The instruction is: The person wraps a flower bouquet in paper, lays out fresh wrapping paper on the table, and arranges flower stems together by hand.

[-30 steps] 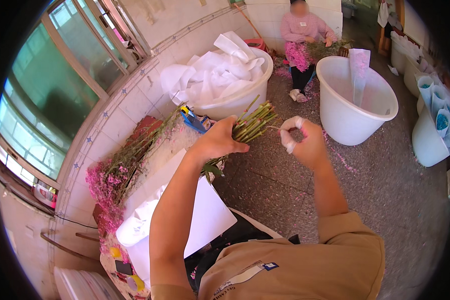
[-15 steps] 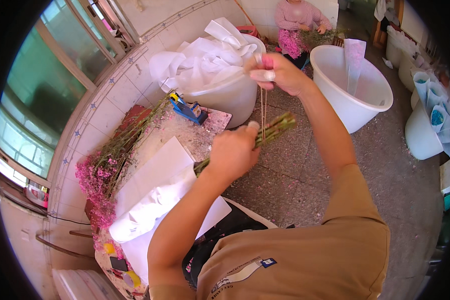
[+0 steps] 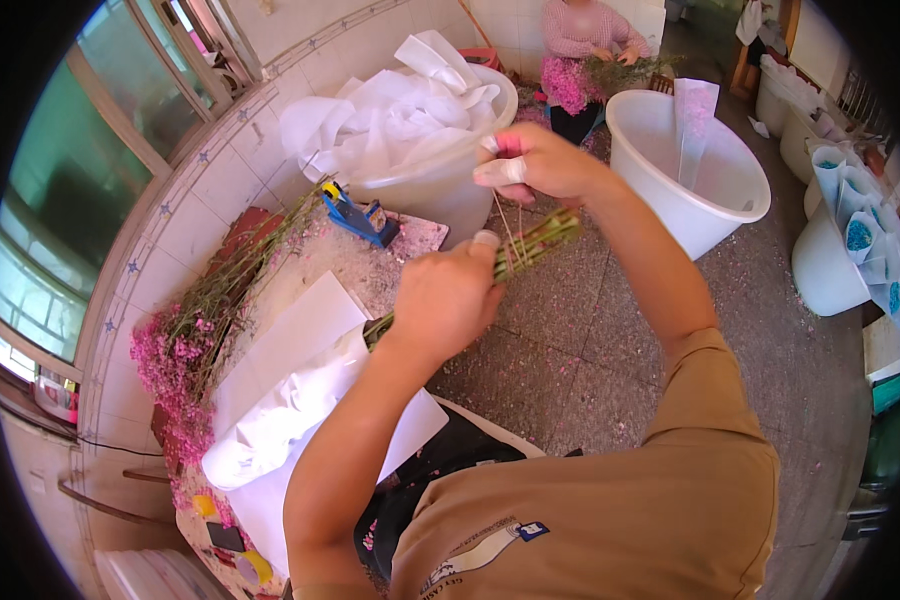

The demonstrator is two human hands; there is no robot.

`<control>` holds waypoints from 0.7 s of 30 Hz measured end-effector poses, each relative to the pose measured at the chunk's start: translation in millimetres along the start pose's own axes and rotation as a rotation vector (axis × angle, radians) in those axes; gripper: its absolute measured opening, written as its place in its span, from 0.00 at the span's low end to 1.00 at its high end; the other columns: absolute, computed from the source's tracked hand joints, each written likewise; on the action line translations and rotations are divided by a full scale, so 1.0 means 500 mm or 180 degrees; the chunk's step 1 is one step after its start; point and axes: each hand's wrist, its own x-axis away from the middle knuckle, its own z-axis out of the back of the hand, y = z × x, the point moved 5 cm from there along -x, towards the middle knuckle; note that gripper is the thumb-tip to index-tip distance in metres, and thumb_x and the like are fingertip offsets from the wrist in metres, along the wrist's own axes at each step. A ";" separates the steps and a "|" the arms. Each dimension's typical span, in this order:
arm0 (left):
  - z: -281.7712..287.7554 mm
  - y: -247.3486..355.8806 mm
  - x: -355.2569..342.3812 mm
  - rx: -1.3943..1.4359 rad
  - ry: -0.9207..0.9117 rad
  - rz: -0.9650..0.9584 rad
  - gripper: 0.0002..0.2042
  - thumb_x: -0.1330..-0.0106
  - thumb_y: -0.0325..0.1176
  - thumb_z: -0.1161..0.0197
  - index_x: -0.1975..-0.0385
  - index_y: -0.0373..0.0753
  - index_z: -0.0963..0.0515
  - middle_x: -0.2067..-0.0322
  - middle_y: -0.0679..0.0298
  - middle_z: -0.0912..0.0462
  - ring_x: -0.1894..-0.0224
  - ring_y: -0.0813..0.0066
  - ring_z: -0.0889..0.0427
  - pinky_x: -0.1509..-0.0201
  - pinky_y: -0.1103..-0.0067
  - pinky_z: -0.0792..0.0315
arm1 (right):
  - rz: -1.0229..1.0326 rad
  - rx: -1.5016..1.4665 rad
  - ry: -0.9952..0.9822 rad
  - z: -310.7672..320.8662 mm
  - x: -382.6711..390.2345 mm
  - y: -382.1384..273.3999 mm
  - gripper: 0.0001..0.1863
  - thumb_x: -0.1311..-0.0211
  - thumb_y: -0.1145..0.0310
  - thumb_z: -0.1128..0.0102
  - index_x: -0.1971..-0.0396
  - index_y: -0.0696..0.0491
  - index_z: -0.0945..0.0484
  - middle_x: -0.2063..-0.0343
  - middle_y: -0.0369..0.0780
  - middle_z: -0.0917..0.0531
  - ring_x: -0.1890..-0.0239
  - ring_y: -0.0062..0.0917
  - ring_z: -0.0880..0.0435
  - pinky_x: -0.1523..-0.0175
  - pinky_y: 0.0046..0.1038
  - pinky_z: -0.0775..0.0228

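Note:
My left hand [image 3: 448, 295] grips a bundle of green cut stems [image 3: 538, 240], whose lower part lies in white wrapping paper [image 3: 275, 420] across my lap and the table. A thin looped band [image 3: 507, 228] rings the stems and stretches up to my right hand [image 3: 525, 165], whose white-taped fingers are pinched on it above the bundle. Loose pink flowers [image 3: 175, 375] with long stems lie along the table's left side, near a blue-and-yellow tape dispenser [image 3: 360, 218] on the petal-strewn tabletop [image 3: 420, 235].
A big white tub of crumpled sheets [image 3: 390, 120] stands ahead, another tub [image 3: 730, 170] with a paper cone right of it. A person in pink [image 3: 585, 30] behind holds pink flowers. Tubs of cones with blue contents [image 3: 820, 280] line the right; tape rolls [image 3: 253, 568] lie low left.
My right hand came in from the right and rose over the bundle, drawing the band taut, then dropped slightly. My left hand shifted down and tilted the stems rightward.

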 end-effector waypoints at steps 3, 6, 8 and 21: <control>0.044 -0.035 -0.022 0.0241 -0.0005 0.0307 0.16 0.43 0.33 0.32 0.55 0.40 0.25 0.72 0.51 0.16 0.67 0.47 0.16 0.63 0.58 0.23 | -0.0226 -0.1921 0.0657 -0.027 0.027 0.112 0.06 0.32 0.66 0.39 0.63 0.53 0.22 0.76 0.32 0.21 0.79 0.16 0.26 0.78 0.20 0.40; 0.054 -0.040 -0.028 0.0182 0.0013 0.0370 0.17 0.43 0.33 0.32 0.55 0.40 0.25 0.72 0.52 0.16 0.67 0.47 0.15 0.63 0.58 0.23 | 0.0314 -0.2827 0.1250 -0.044 0.108 0.111 0.10 0.29 0.64 0.43 0.56 0.53 0.22 0.72 0.36 0.18 0.74 0.23 0.20 0.78 0.21 0.36; 0.043 -0.054 -0.016 0.0078 0.0149 0.0345 0.17 0.43 0.33 0.31 0.54 0.39 0.25 0.73 0.52 0.16 0.67 0.48 0.15 0.63 0.57 0.23 | 0.0661 -0.3126 0.1490 -0.041 0.137 0.113 0.12 0.28 0.63 0.44 0.53 0.54 0.22 0.70 0.38 0.16 0.72 0.28 0.17 0.77 0.23 0.34; -0.008 -0.028 -0.055 0.0063 0.0127 0.0095 0.15 0.43 0.31 0.31 0.63 0.36 0.30 0.69 0.51 0.17 0.67 0.48 0.14 0.64 0.57 0.22 | 0.1474 0.0456 0.2300 -0.072 0.227 -0.043 0.09 0.32 0.68 0.38 0.55 0.53 0.21 0.70 0.38 0.16 0.71 0.27 0.15 0.75 0.21 0.29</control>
